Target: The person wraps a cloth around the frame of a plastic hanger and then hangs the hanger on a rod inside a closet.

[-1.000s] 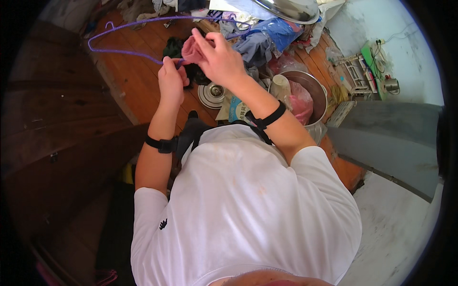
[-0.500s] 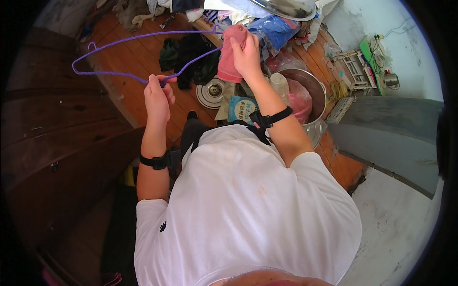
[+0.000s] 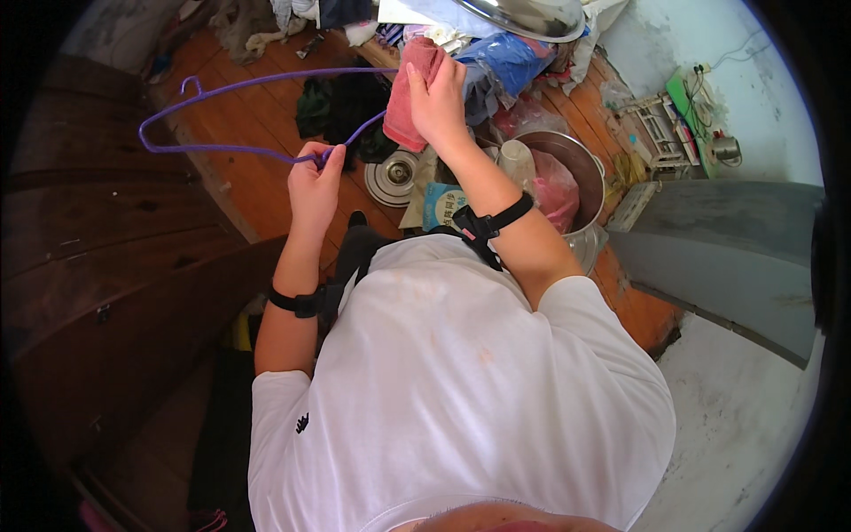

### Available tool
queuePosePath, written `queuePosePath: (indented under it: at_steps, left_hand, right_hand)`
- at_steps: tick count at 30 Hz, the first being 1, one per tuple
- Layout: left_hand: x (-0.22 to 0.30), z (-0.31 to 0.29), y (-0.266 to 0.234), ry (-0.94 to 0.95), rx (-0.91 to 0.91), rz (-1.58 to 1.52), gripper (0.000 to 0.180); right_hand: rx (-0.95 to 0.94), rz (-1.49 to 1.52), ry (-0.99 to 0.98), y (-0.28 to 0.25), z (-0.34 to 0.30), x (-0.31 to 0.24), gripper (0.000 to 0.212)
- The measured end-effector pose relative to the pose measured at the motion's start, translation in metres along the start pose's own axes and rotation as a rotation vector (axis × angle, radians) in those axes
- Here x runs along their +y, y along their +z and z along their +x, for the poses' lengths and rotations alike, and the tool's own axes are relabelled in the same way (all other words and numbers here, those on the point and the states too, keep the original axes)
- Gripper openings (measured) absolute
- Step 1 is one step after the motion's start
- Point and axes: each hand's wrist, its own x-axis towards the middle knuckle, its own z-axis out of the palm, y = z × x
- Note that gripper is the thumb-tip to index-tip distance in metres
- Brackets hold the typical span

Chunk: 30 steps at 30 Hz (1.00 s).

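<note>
A purple clothes hanger [image 3: 226, 149] is held up in front of me, its long loop stretching from the left toward the middle. My left hand [image 3: 315, 182] is closed round its near side. A folded pink cloth [image 3: 405, 115] covers the hanger's right end. My right hand [image 3: 439, 102] grips this cloth, thumb on the near face, fingers behind it. Whether the right fingers also clasp the hanger inside the cloth is hidden.
Below lie dark clothes [image 3: 341, 111], a round metal lid [image 3: 391, 176] and a blue booklet [image 3: 441, 206] on the wooden floor [image 3: 230, 111]. A large metal pot [image 3: 596, 173] holds a pink plastic bag [image 3: 556, 191]. Dark wooden furniture [image 3: 97, 257] stands left, a grey panel [image 3: 718, 253] right.
My right hand and the cloth have shifted left along the hanger's end. My left hand has moved right and slightly down, and the hanger's angle has changed a little.
</note>
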Motion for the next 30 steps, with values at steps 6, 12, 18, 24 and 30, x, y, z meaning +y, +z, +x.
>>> queuePosePath:
  at_steps: [6,12,18,24,30]
  left_hand:
    - [0.011,0.0,0.013,0.067,0.008,0.259,0.032]
    - [0.016,0.009,0.01,0.114,-0.05,0.6,0.032]
    - [-0.033,0.012,0.013,0.204,-0.074,0.748,0.035]
    - [-0.004,0.012,0.006,0.151,-0.101,0.602,0.035]
    - [0.041,0.015,-0.031,-0.064,-0.008,0.119,0.035]
  right_hand:
    - [-0.04,0.082,-0.103,0.008,-0.01,-0.021,0.063]
    - [-0.065,0.088,-0.163,0.013,-0.005,-0.032,0.061]
    - [-0.23,0.564,-0.039,0.014,0.02,-0.064,0.05]
    - [-0.076,0.182,-0.196,0.014,0.009,-0.053,0.052]
    - [-0.205,-0.26,-0.063,-0.001,-0.005,-0.012,0.064]
